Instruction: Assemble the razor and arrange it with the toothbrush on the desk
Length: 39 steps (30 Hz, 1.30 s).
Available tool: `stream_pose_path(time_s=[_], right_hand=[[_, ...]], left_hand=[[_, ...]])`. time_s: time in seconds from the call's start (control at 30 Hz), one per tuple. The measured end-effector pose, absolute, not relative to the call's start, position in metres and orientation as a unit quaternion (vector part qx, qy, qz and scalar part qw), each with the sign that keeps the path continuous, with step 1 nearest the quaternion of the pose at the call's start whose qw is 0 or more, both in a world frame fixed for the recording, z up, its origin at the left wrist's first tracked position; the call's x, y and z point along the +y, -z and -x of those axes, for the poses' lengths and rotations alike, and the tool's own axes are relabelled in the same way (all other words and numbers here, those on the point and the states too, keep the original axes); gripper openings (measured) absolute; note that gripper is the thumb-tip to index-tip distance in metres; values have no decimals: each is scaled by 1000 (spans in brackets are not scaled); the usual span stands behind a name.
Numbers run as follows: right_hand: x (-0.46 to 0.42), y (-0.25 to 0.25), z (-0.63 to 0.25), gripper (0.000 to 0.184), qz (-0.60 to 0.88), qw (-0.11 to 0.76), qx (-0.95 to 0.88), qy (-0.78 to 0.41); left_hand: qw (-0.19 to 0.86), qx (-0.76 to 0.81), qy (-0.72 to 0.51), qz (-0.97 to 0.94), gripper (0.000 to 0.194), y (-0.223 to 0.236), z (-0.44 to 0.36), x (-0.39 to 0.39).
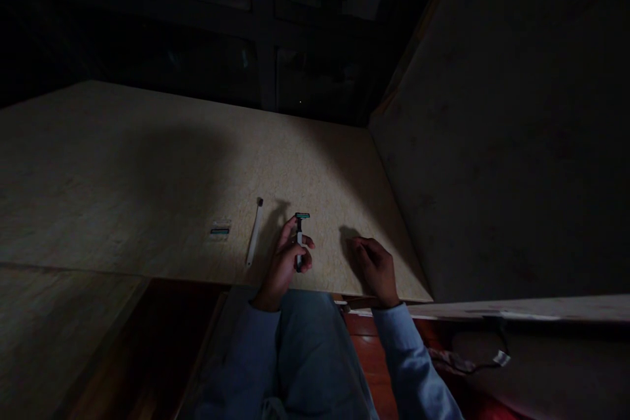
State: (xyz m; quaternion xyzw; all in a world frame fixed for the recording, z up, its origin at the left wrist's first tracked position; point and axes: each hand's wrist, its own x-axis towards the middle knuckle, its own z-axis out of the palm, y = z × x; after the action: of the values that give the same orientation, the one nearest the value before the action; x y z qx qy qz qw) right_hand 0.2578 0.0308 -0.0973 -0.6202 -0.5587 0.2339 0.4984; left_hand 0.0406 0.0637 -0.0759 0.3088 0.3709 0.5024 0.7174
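Observation:
My left hand (284,264) is closed around the handle of a razor (298,241), held upright with its dark head and green strip at the top. To the right, my right hand (377,266) hovers over or rests on the tabletop, its fingers curled and pressed together; whether anything sits in them I cannot make out. A toothbrush (254,234) with a pale handle and dark bristles lies left of my left hand. Farther left is a small clear case (220,231) with a dark and blue razor cartridge inside.
The light speckled tabletop (162,210) meets a dark wall panel (502,144) on the right. Dark window panes (211,59) rise behind it. My legs (315,348) are below the front edge. A black cable with a white tag (501,358) hangs at the lower right.

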Motion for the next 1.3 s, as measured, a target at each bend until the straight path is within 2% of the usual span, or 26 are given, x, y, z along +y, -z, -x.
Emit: stream_pose_path(time_s=[0.27, 0.53, 0.87, 1.3], right_hand=[[32, 101, -259, 32, 624, 495, -559, -231], [32, 105, -262, 33, 620, 492, -566, -229], [33, 108, -261, 35, 612, 505, -561, -235], [32, 109, -263, 32, 609, 495, -576, -230]], left_hand=[[731, 308, -545, -272, 74, 88, -28, 61], [715, 329, -543, -293, 46, 84, -31, 56], [694, 356, -524, -343, 55, 91, -33, 54], [678, 369, -517, -369, 45, 92, -34, 52]])
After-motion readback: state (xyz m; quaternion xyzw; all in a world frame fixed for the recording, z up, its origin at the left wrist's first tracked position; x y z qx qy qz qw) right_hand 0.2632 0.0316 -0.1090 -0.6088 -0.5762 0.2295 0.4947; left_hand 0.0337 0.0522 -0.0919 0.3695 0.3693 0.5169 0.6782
